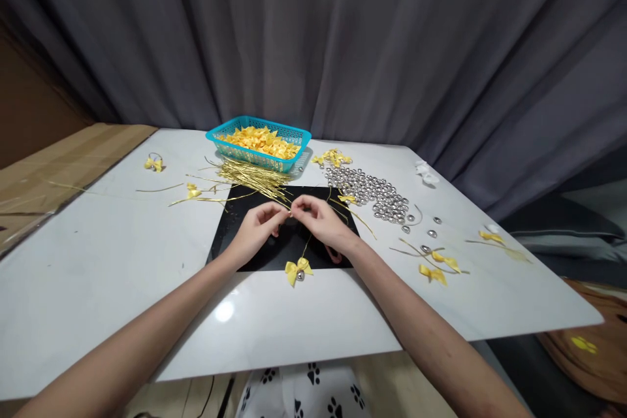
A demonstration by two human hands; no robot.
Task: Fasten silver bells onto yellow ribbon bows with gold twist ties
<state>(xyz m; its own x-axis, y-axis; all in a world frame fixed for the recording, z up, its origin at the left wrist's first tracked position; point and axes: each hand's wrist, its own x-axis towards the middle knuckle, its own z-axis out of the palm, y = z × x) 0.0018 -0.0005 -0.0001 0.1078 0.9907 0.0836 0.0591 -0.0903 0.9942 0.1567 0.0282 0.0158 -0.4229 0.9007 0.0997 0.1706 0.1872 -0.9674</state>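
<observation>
L hand (257, 230) & R hand (321, 219) meet fingertip to fingertip over the black mat (230, 235), both pinched narrow on a thin gold wire (306, 246). Wire runs back twd the person. Yellow bow (294, 269) w/ silver bell (300, 275) lies at its near end, between the wrists.

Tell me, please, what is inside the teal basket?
The teal basket holds yellow ribbon pieces, heaped to its rim; anything beneath the top layer is covered.
</observation>
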